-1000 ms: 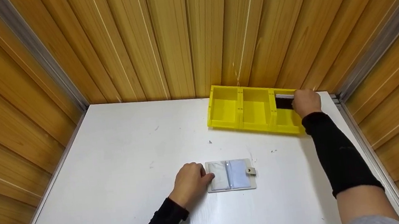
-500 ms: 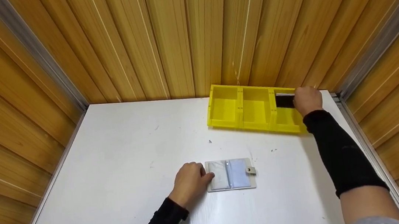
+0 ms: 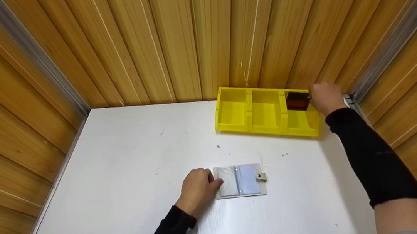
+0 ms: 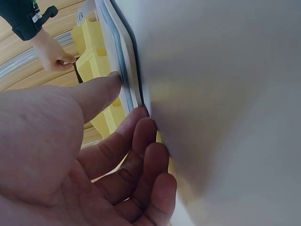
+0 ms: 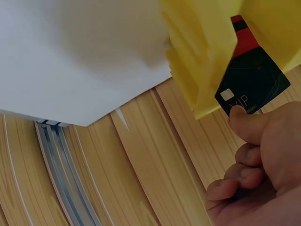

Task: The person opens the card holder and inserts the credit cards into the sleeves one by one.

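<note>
My right hand (image 3: 326, 97) is at the right compartment of the yellow three-compartment bin (image 3: 268, 129). Its thumb and fingers pinch a corner of a black card (image 5: 256, 82) printed "VIP". Behind that card, part of a red card with a black stripe (image 5: 241, 38) shows inside the bin. My left hand (image 3: 197, 191) grips the left edge of an open card holder (image 3: 249, 180) lying on the table. The left wrist view shows the thumb on the holder's upper face and the fingertips at its lower edge. Clear sleeves and a snap tab (image 3: 261, 176) are visible on the holder.
The white table (image 3: 138, 151) meets wood-look panel walls (image 3: 177, 39) at the back and sides. The bin stands near the back right corner, close to the back wall. Metal rails (image 3: 48, 64) run up the corners.
My right hand has moved up and to the right, drawing the black card higher at the back of the compartment. Red now shows below the black. My left hand and the card holder stay in place.
</note>
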`<action>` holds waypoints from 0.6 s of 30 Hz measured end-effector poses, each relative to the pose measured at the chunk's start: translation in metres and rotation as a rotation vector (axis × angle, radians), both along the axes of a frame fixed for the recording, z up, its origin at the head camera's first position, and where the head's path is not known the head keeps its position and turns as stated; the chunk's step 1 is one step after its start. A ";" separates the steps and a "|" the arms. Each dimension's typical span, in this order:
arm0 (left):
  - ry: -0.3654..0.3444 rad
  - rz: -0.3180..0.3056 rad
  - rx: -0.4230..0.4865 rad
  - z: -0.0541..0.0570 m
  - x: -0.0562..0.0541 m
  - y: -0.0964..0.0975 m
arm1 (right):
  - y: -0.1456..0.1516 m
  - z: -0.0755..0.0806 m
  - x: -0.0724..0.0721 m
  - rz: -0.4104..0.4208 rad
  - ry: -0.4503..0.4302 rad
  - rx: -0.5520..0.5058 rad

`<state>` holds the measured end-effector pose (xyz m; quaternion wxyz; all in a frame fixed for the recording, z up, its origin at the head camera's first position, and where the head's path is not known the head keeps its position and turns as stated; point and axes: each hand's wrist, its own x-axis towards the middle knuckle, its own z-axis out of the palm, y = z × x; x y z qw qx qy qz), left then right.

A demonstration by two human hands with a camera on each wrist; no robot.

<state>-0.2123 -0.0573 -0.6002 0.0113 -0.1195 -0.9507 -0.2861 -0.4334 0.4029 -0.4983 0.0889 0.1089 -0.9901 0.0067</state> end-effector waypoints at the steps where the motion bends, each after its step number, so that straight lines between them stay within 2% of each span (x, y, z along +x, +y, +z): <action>1: -0.003 0.001 -0.001 0.000 0.000 0.000 | 0.001 0.003 0.001 0.003 0.016 -0.002; 8: -0.029 0.010 0.014 0.000 -0.002 0.000 | 0.004 0.013 0.011 0.017 0.074 -0.034; 18: -0.038 0.007 0.001 0.000 -0.001 0.000 | -0.019 0.023 0.035 -0.026 -0.046 -0.210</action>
